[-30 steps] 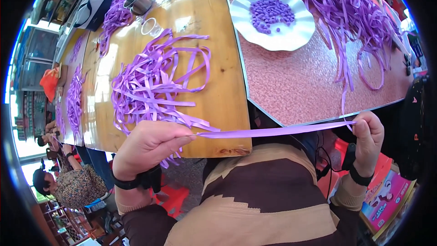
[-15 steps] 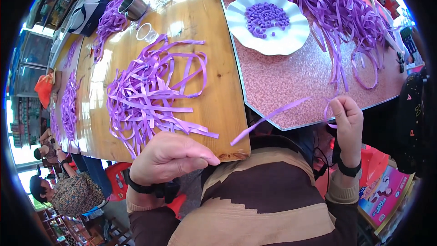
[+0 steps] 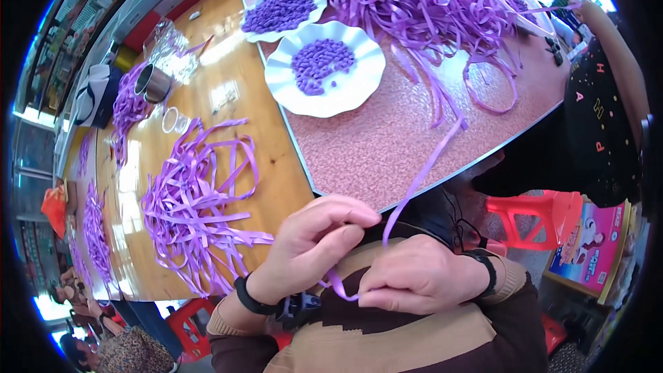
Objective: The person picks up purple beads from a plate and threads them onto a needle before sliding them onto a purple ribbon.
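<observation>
Down at lower centre, both hands pinch one purple ribbon strip: left hand and right hand closed on its looped end. It looks light, limp, slippery; best held near the fold, above the bench.

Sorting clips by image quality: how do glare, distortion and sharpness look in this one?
Head view: strong glare on the wooden table; fisheye bends the pink tabletop edge, with black rim corners; both hands, left hand and right hand, and the purple ribbon look sharp.
</observation>
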Demonstrator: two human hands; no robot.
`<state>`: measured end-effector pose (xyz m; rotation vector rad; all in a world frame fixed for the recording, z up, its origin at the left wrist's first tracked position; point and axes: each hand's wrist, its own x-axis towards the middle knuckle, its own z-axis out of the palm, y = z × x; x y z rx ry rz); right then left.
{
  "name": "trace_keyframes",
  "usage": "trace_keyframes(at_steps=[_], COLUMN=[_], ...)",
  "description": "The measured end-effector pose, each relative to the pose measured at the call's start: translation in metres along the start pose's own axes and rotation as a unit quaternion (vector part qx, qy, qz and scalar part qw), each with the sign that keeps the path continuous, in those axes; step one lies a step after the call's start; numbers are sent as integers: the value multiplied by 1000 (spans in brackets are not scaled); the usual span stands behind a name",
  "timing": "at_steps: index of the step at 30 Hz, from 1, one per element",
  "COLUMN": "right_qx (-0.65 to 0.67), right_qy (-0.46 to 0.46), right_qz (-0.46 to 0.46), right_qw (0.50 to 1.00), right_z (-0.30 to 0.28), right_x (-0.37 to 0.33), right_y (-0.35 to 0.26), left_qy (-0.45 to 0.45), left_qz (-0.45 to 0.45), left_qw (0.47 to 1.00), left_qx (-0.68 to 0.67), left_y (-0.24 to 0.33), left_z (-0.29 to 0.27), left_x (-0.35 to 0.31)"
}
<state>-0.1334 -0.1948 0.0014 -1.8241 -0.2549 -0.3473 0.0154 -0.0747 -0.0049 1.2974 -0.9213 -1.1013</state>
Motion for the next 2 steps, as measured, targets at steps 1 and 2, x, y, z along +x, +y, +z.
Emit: trace_keyframes(at_steps=[1, 2], right_qx=[8, 14], right_qy=[-2, -12], right_qz=[-14, -14], right_qw=[1000, 1000], right_z=[0, -5], right_x=[-1, -2], right_y=[-2, -3], left_qy=[-35, -77], left_qz=[27, -41], left_qw=[999, 995], left_qx=[1, -58], left_y=[-1, 3], left_z=[2, 5], left_x=[9, 18])
